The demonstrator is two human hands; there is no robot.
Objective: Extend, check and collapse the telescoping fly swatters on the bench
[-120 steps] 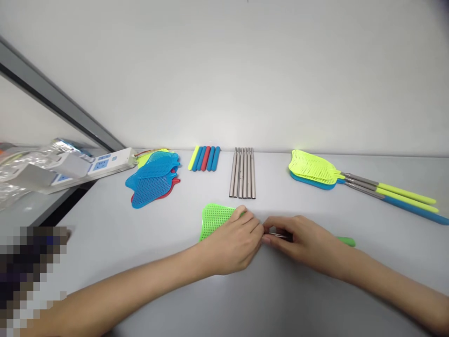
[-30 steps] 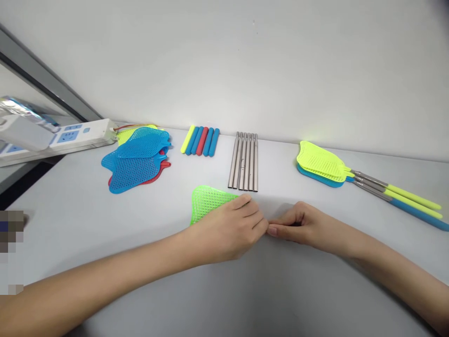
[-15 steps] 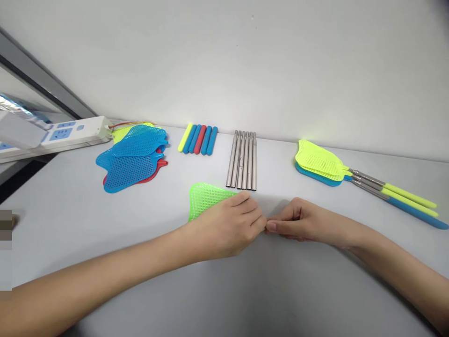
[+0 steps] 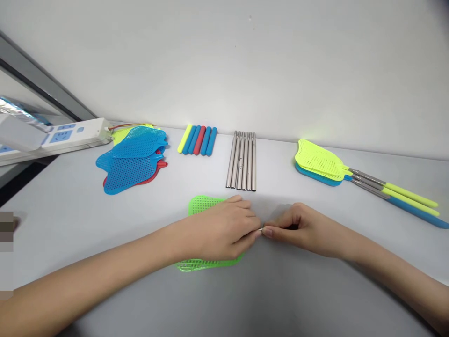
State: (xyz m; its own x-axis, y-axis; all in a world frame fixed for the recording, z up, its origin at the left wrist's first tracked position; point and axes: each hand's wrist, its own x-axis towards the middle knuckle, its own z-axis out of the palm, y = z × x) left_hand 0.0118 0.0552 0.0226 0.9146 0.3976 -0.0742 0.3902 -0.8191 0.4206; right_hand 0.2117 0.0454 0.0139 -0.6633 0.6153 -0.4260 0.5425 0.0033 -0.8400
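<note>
A green fly swatter head [image 4: 206, 204] lies flat on the table in front of me, its middle hidden under my left hand [image 4: 226, 229]. The fingers of that hand are closed around its narrow right end. Close beside, my right hand [image 4: 303, 229] pinches with thumb and forefinger at the left hand's fingertips. A tiny pale piece shows between the two hands, too small to name. Beyond them is a row of several metal tubes [image 4: 242, 161]. Several coloured handle grips [image 4: 200, 140], yellow, blue and red, lie side by side farther back.
At the left is a pile of loose swatter heads [image 4: 131, 171], blue, red and yellow. A white power strip [image 4: 80, 133] stands beside it. On the right lie stacked swatters with handles [image 4: 321, 161], yellow and blue. A wall [image 4: 224, 70] borders the table's back.
The green swatter head's lower edge has come into view below my left hand, and the head sits flatter and slightly nearer me. Both hands have shifted slightly left, still close together.
</note>
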